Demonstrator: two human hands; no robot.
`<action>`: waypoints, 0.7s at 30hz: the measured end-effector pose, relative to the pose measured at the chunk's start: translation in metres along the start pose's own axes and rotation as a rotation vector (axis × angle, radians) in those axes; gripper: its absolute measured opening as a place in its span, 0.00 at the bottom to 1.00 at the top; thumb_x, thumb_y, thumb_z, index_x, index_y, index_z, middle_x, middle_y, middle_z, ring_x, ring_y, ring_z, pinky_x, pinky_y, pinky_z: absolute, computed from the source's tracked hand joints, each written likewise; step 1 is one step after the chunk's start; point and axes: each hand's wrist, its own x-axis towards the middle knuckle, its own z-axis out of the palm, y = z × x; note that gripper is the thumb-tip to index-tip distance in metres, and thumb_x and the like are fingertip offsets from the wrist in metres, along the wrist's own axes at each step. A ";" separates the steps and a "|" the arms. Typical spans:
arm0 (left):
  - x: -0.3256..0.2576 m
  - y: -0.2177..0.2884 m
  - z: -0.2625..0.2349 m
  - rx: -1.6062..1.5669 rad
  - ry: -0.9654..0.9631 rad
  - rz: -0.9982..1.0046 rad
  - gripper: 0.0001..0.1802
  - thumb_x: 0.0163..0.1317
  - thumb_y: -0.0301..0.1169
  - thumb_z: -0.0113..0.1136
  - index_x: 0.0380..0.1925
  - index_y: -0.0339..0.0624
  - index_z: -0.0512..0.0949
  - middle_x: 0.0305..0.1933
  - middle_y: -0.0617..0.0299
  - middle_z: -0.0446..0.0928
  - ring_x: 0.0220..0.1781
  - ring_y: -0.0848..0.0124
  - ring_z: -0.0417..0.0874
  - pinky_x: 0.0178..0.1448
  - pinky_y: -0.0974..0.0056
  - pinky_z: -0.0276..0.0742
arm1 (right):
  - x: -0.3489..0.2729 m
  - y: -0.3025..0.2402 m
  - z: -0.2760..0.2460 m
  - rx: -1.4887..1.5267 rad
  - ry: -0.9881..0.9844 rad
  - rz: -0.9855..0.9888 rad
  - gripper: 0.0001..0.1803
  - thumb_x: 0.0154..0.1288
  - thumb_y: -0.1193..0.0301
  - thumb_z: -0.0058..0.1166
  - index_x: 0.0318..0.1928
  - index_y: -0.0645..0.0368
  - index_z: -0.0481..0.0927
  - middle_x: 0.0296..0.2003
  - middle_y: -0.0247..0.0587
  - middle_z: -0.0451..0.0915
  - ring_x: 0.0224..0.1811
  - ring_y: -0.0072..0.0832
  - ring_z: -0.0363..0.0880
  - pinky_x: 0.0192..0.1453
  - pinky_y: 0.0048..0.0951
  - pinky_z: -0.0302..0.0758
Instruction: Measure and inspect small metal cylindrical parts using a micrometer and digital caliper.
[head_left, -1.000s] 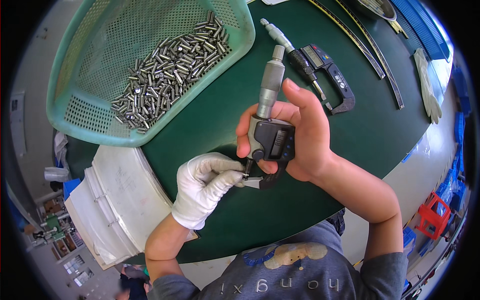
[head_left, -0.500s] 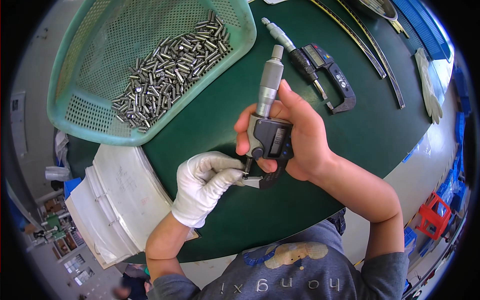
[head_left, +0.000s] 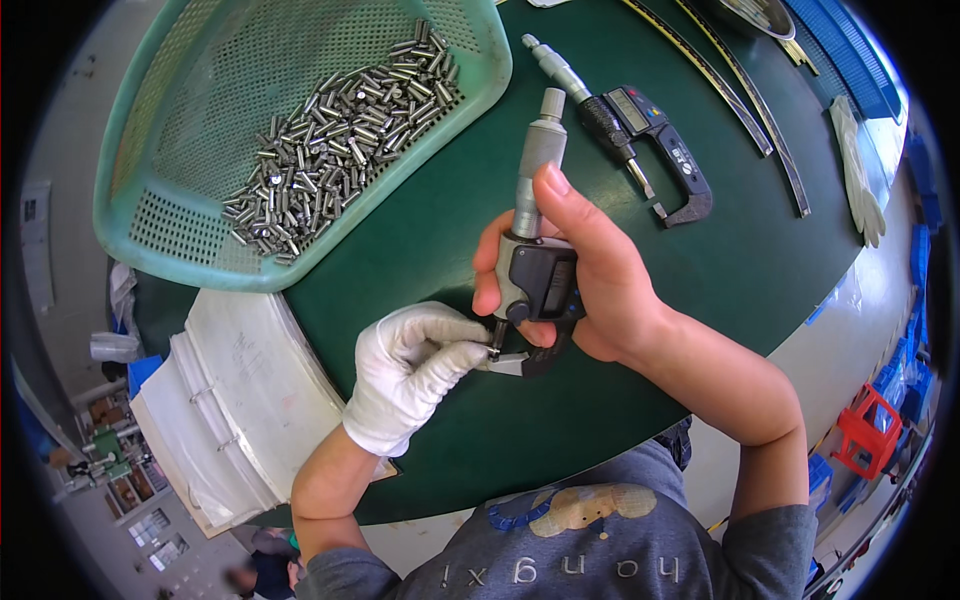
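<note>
My bare right hand (head_left: 615, 275) is wrapped round a digital micrometer (head_left: 512, 270), its thumb laid on the thimble at the upper end. The tool is held slantwise above a green tabletop, with its measuring jaws at the lower end. In a white glove, my left hand (head_left: 405, 375) pinches a small metal pin (head_left: 494, 352) at those jaws. The glove's fingertips hide most of the pin, so I cannot tell whether both jaws touch it. A second digital micrometer (head_left: 640, 125) lies on the table beyond my right hand.
A green plastic basket (head_left: 118, 210) holding many loose metal pins (head_left: 350, 130) stands at the far left. Below it lies an open ring binder of papers (head_left: 250, 380). Two dark strips (head_left: 745, 95), a pale glove (head_left: 855, 175) and a blue basket (head_left: 850, 60) are at the right.
My right thumb has moved up and left, from beside the thimble onto it. The micrometer has turned slightly in my grip. My left hand has barely moved.
</note>
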 end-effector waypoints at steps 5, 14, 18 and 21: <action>0.001 -0.001 -0.003 0.009 -0.013 0.016 0.08 0.52 0.27 0.60 0.30 0.34 0.76 0.28 0.64 0.73 0.29 0.78 0.73 0.35 0.75 0.68 | 0.000 0.000 0.001 0.006 0.008 -0.010 0.36 0.57 0.39 0.28 0.29 0.62 0.73 0.21 0.45 0.75 0.13 0.22 0.65 0.14 0.19 0.61; 0.004 0.004 -0.004 -0.191 0.015 -0.106 0.20 0.59 0.40 0.49 0.39 0.29 0.71 0.35 0.55 0.74 0.34 0.72 0.75 0.38 0.70 0.71 | 0.001 0.003 -0.002 0.148 -0.030 -0.017 0.35 0.53 0.39 0.33 0.30 0.64 0.73 0.21 0.42 0.75 0.11 0.23 0.64 0.19 0.22 0.63; 0.009 0.005 -0.002 -0.257 0.052 -0.133 0.24 0.60 0.42 0.46 0.42 0.28 0.68 0.36 0.52 0.74 0.35 0.70 0.76 0.37 0.70 0.72 | 0.002 0.002 -0.009 0.273 -0.016 -0.020 0.35 0.55 0.41 0.29 0.34 0.64 0.72 0.25 0.47 0.74 0.14 0.27 0.67 0.18 0.22 0.65; 0.009 0.007 -0.003 -0.257 0.025 -0.152 0.23 0.61 0.42 0.45 0.41 0.29 0.69 0.36 0.53 0.74 0.35 0.70 0.76 0.38 0.70 0.71 | 0.002 0.000 -0.011 0.333 -0.012 0.007 0.34 0.56 0.42 0.30 0.35 0.63 0.72 0.27 0.47 0.74 0.13 0.28 0.67 0.19 0.24 0.67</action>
